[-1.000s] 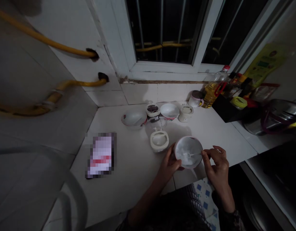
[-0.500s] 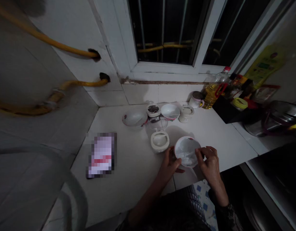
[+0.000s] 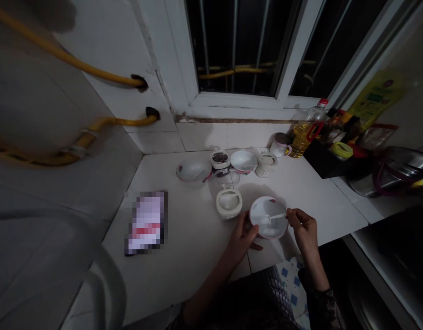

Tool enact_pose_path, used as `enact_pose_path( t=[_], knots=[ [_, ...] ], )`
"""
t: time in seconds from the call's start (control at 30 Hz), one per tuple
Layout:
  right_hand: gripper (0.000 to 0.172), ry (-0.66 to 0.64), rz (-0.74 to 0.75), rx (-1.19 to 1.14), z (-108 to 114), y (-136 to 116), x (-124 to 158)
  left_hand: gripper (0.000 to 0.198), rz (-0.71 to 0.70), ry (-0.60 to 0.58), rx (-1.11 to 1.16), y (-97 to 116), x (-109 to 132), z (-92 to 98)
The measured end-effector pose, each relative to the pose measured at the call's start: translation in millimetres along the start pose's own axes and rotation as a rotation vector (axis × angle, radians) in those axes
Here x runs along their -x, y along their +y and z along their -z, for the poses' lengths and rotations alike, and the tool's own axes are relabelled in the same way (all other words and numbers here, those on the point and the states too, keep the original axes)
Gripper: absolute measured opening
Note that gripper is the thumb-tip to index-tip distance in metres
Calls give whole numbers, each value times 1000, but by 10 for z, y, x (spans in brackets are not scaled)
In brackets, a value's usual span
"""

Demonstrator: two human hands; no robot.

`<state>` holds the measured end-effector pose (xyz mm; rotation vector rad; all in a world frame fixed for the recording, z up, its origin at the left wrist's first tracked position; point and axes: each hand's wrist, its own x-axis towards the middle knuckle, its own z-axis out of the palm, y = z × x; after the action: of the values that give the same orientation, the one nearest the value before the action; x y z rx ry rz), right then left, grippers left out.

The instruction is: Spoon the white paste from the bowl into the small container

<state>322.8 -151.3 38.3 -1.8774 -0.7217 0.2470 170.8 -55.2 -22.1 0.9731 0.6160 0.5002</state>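
Dim light covers the white desk (image 3: 194,256), and the barred window (image 3: 239,46) behind it shows mostly black, so you can make out little outside beyond a yellow pipe. Your left hand (image 3: 244,237) holds the white bowl (image 3: 259,207) near the desk's front edge, thumb over the rim; the fingers behind and under it are mostly hidden, and you cannot tell whether its base touches the desk. Your right hand (image 3: 305,229) pinches the handle of a small white spoon (image 3: 276,216) between thumb and fingertips, its remaining fingers curled and partly out of sight. The spoon's head lies inside the bowl, by a pale substance that blends into the white wall, too blurred to identify. Just beyond your left hand stands a white-rimmed jar (image 3: 229,211), with a clear lid (image 3: 228,178) behind it whose outline is faint. Farther back, the wide bowl (image 3: 189,170) contains something slim that you can barely discern. Pixelation covers the flat object (image 3: 147,220) at left, hiding its details. At right, the metal pot (image 3: 404,160) fades into shadow near the picture's edge.
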Motion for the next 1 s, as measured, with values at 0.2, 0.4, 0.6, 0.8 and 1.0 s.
enact_pose_path(
  t=[0.2,0.4,0.6,0.8,1.0],
  knots=[
    [49,18,-47,-97,-43,17,-43,85,34,12,-34,30,-8,-17],
    [49,27,-52,-163,-83,-22,-84,91,38,45,-2,22,21,-21],
    [46,1,-4,-197,-274,-164,-180,102,-5,79,39,-18,115,-50],
    [39,108,312,-33,-552,-428,-237,93,-33,40,74,-64,231,45],
    [22,-8,992,350,-695,-525,-130,88,-6,62,-45,-20,380,221]
  ],
)
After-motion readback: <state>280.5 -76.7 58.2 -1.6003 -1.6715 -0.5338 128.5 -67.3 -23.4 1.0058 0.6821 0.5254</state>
